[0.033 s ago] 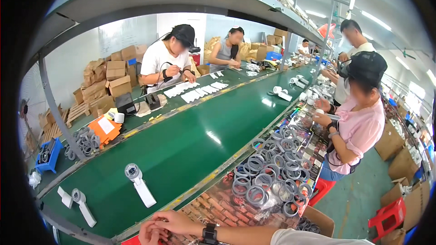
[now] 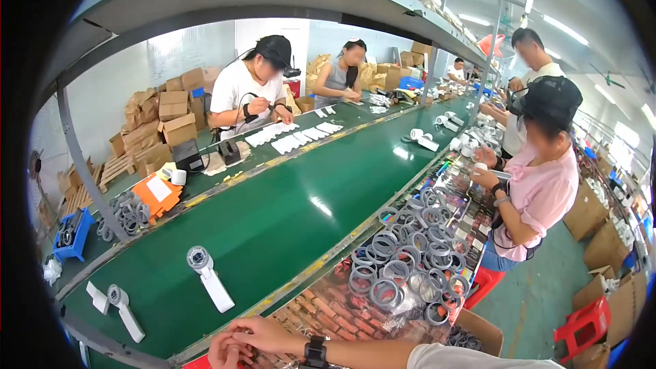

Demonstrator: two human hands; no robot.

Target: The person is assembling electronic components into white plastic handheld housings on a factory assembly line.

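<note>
My right hand [image 2: 261, 335], with a black watch [image 2: 315, 352] on its wrist, rests at the near edge of the worktable. Its fingers lie loosely over my left hand [image 2: 224, 351], which is partly covered and cut off by the lower edge. Nothing shows in the right hand; the left palm is hidden. On the green conveyor belt [image 2: 287, 198] beyond lie a white handheld part with a round grey head [image 2: 210, 277] and, further left, a similar white part [image 2: 127, 311]. Right of my hands, many grey rings [image 2: 410, 253] are heaped on the table.
A metal shelf beam [image 2: 273, 0] spans overhead, with a post [image 2: 85, 157] at left. Co-workers sit across the belt, one handling a thin tool over white strips [image 2: 307, 138]. Another in pink [image 2: 540, 191] works at right. Cardboard boxes [image 2: 181, 130] and a blue crate [image 2: 73, 234] stand left.
</note>
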